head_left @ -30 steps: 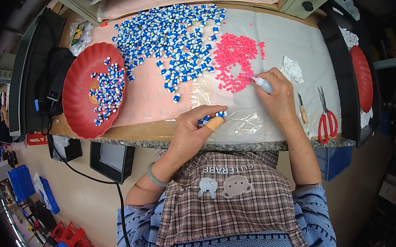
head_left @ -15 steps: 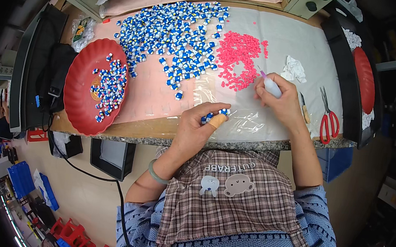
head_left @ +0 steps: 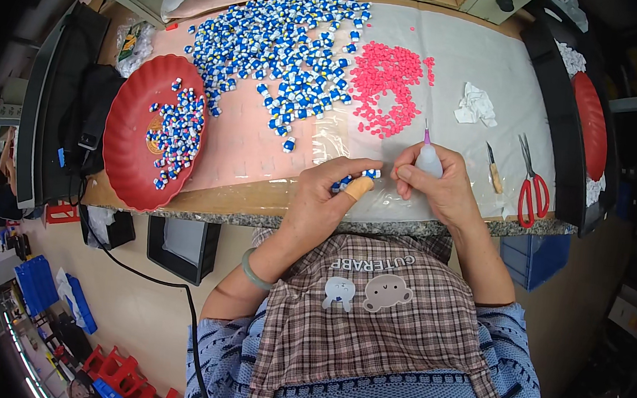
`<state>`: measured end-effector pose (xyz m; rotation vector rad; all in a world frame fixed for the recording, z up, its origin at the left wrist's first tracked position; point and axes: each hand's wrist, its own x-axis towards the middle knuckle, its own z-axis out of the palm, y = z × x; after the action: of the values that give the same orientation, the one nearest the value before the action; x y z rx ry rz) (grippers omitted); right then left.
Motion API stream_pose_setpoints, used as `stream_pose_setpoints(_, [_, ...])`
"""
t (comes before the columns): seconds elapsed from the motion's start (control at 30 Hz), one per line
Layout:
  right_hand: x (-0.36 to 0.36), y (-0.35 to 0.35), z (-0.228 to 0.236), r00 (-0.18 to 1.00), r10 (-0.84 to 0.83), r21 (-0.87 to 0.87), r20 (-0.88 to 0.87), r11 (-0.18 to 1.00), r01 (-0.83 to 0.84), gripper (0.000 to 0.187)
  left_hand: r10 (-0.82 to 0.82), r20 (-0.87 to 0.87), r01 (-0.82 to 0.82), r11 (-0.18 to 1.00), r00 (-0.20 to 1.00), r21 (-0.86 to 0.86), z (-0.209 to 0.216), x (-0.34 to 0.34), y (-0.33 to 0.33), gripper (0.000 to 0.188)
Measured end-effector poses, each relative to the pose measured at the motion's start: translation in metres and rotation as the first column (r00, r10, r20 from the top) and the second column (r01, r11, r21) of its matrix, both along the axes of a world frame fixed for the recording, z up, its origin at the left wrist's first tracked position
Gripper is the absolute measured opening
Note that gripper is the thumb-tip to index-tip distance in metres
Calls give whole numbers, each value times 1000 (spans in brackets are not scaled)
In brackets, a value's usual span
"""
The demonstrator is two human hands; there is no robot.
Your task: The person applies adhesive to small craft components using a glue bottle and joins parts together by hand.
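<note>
On the bench (head_left: 257, 212), a small blue-and-white plastic piece (head_left: 349, 180) is pinched in the left hand (head_left: 331, 200). The small white squeeze bottle with the thin nozzle (head_left: 428, 159), gripped by the right hand (head_left: 441, 187), has been brought back from the pink bead pile (head_left: 389, 88) beside the piece.

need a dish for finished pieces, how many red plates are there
2: one red plate at the table's left holding blue-white pieces, one red plate at the far right edge, partly hidden.
</note>
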<state>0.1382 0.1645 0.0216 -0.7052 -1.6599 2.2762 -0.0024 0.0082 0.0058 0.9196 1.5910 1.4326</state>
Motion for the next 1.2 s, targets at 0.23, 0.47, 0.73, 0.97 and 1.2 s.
stream_pose_setpoints(0.23, [0, -8, 6, 998, 30, 71, 52, 997, -33, 7, -7, -200, 10, 1000, 980, 12, 7, -1, 1, 25])
stream_pose_setpoints(0.47, [-6, -18, 7, 994, 21, 271, 104, 961, -49, 25, 5, -326, 14, 998, 945, 57, 7, 3, 0, 25])
stream_pose_setpoints(0.73, [-7, -20, 8, 982, 30, 346, 188, 933, -95, 25, 36, -500, 44, 988, 865, 146, 0, 5, 1, 25])
stream_pose_setpoints(0.97, [-8, -19, 6, 976, 37, 403, 215, 907, -123, 27, 44, -639, 111, 973, 768, 201, -7, 5, 2, 33])
stream_pose_setpoints(1.2, [-11, -7, 18, 950, 133, 263, 284, 942, -210, 34, -14, -601, 143, 976, 799, 167, -2, 3, 2, 31])
